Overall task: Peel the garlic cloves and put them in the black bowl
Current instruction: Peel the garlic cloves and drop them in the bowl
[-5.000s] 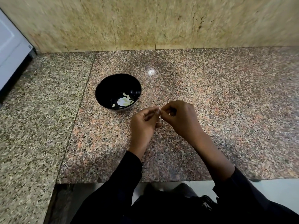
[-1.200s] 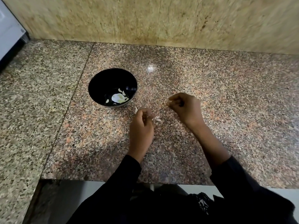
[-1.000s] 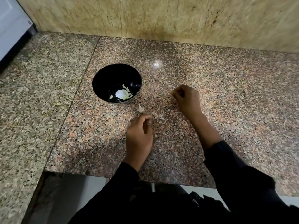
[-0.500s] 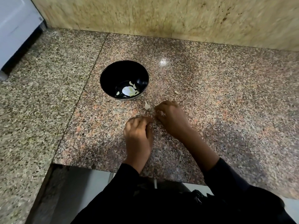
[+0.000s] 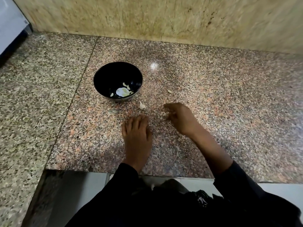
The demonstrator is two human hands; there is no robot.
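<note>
The black bowl (image 5: 98,76) stands on the granite counter and holds several peeled garlic cloves (image 5: 122,92). A whitish garlic clove (image 5: 142,105) lies on the counter just in front of the bowl, and a small bit (image 5: 169,91) lies to the bowl's right. My left hand (image 5: 136,130) rests on the counter below the clove with its fingertips bent down, and nothing shows in it. My right hand (image 5: 180,117) is curled beside it, its fingertips pinching a small white garlic piece (image 5: 164,114) on the counter.
The counter (image 5: 229,112) runs back to a beige stone wall (image 5: 164,18). A grey-speckled slab (image 5: 32,95) joins it on the left, with a white appliance (image 5: 9,27) at the far left corner. The counter's front edge is close to my body.
My hands parted and my left hand set the clove down by the bowl. My right hand swung out right, then came back to the white scraps beside my left hand.
</note>
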